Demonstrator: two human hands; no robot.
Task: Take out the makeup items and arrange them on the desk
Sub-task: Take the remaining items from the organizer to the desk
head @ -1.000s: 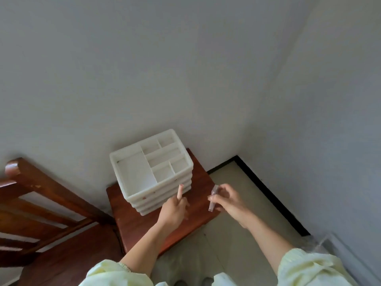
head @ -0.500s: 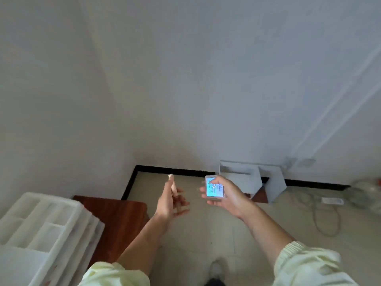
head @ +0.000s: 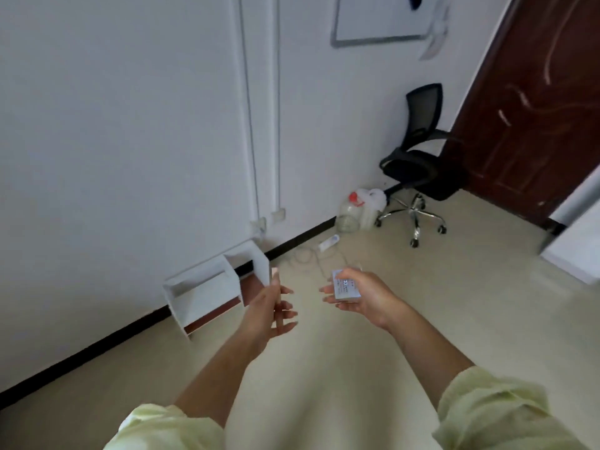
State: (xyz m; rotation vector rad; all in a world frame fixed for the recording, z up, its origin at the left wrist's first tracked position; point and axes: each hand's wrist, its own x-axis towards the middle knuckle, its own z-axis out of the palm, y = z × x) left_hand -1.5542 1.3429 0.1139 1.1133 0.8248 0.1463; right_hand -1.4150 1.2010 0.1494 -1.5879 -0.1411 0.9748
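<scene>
Pinching slim pale-pink makeup stick [head: 275,276] in left hand [head: 266,315], long axis upright. Gripping small flat grey labelled box [head: 345,287] in right hand [head: 368,298]. Both mid-air over floor, level, near each other; desk not in view.

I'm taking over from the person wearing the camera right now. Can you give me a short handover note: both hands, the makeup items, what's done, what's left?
Left hand: pinches a slim pinkish tube, held upright.
Right hand: holds a small printed box, thumb on top.
Where: both items are in the air. The desk is not in view; a white shelf unit stands ahead.
Done: two items are in hand.
Left: set both on the desk and arrange them. Whether more items remain cannot be told.
</scene>
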